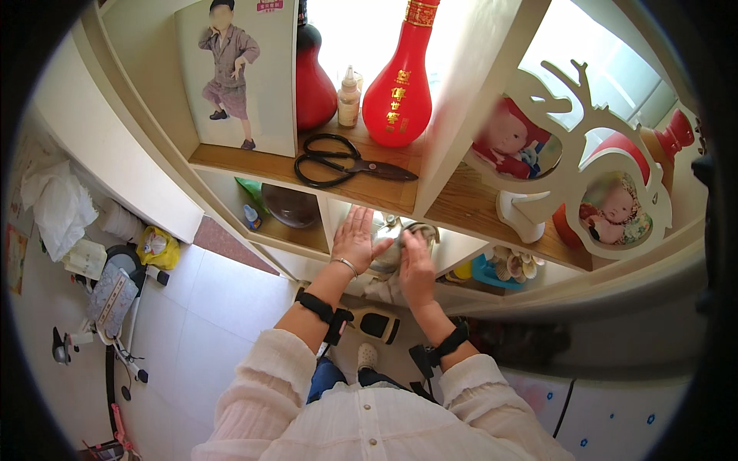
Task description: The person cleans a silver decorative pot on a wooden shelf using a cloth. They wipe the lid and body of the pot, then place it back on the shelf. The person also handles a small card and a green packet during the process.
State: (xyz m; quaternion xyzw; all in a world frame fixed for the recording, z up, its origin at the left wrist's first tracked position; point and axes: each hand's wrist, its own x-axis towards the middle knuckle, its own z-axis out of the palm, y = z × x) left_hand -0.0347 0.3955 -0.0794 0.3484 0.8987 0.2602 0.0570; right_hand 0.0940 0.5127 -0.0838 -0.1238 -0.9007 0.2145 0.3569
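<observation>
A shiny metal pot with a knobbed lid (pixel 392 221) stands in a low shelf compartment, partly hidden by my hands. My left hand (pixel 356 245) is at the pot's left side, fingers stretched out and thumb spread towards it. On the other side, my right hand (pixel 417 268) is bent around a greyish cloth (pixel 383 288), which hangs below the palm. Its fingertips are blurred beside the pot. On the shelf above lie black-handled scissors (pixel 351 164), closed, with the blades to the right.
Above stand a red bottle (pixel 398 92), a small dropper bottle (pixel 349 101) and a photo panel (pixel 239 80). A white tree-shaped photo frame (pixel 582 167) is at right, over a blue basket of seashells (pixel 507 268). A hoverboard (pixel 372 324) lies on the floor near my feet.
</observation>
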